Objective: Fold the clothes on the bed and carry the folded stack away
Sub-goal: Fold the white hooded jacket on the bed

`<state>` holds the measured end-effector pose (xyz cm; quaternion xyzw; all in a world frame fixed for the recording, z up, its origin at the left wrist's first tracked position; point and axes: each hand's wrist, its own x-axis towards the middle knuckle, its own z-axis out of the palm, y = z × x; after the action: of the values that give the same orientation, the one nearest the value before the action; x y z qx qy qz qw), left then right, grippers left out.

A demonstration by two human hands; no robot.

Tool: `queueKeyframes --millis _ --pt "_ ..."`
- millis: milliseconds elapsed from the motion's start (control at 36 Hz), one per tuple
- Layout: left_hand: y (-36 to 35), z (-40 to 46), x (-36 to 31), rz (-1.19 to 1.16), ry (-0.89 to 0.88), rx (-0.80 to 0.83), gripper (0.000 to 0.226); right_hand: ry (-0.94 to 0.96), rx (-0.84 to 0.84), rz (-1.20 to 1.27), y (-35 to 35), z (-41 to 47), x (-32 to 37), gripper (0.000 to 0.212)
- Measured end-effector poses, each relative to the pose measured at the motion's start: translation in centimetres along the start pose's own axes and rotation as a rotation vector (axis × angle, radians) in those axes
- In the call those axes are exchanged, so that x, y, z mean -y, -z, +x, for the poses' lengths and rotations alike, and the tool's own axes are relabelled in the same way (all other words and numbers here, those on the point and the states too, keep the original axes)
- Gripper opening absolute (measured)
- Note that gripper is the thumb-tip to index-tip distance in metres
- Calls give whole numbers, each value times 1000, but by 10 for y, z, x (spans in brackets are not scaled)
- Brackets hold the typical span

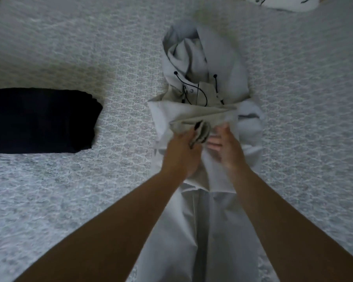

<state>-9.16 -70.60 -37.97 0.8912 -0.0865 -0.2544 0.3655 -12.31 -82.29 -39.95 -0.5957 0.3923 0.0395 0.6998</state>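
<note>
A wide bed (73, 47) covered in a pale grey quilted spread with a repeating lattice pattern fills nearly the whole view. Down its middle lies a light grey hooded jacket of smooth, thin fabric (204, 231), its long body running from the lower edge of the frame up to the hood (216, 55), which is spread open at the far end with the lining showing. The part of the jacket nearest the hood is bunched and folded over itself into a soft ridge across the garment. To the left, well apart from the jacket, sits a folded stack of black cloth (39, 121), rectangular with rounded corners, lying flat on the spread and cut off by the frame's left edge. At the top right corner a white fabric item with dark printed marks (281, 3) is partly in view, too cropped to identify.

Two bare forearms reach in from the bottom. The left hand (181, 151) has its fingers (194, 146) curled round a gathered fold of the jacket, beside a darker striped cuff or trim (202, 133). The right hand (226, 147) is just beside it, pressing on the same bunched fabric; motion blur hides whether its fingers grip the cloth. Thin black drawcords with round toggles (200, 92) loop across the jacket's collar below the hood.
</note>
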Motion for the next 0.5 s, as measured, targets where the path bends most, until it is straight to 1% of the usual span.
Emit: queueKeyframes --millis 28,56,111,167,194,222,250,306,333,361,389,444,500 --pt "-16 0 -3 24 -27 39 46 -17 -2 0 2 1 1 33" --pt "-29 -2 -5 42 -48 69 47 -19 0 -60 3 0 0 26" --pt "-46 -1 -6 127 -81 134 48 -15 -29 -251 9 3 -7 23" --pt "-52 2 -3 261 -175 194 48 -11 -113 -376 16 8 -11 19" --pt "-51 1 0 287 -215 191 46 3 -159 -436 20 11 -12 17" --pt "-47 -1 4 295 -246 150 41 19 -185 -493 23 14 -12 16" --pt "-42 -2 8 305 -279 59 38 37 -185 -531 24 17 -11 19" --pt "-32 -2 12 405 -349 -195 45 81 -163 -550 26 24 -9 26" --pt "-28 0 15 454 -338 -304 43 110 -178 -547 26 26 -8 27" --pt "-25 4 18 489 -302 -368 39 138 -222 -544 26 27 -6 27" --pt "-24 10 22 512 -233 -368 44 166 -285 -546 24 27 -4 28" --pt "-25 23 34 634 -108 -226 69 252 -401 -600 16 26 -2 35" --pt "-35 38 43 770 -112 -149 85 395 -433 -813 1 24 -2 51"
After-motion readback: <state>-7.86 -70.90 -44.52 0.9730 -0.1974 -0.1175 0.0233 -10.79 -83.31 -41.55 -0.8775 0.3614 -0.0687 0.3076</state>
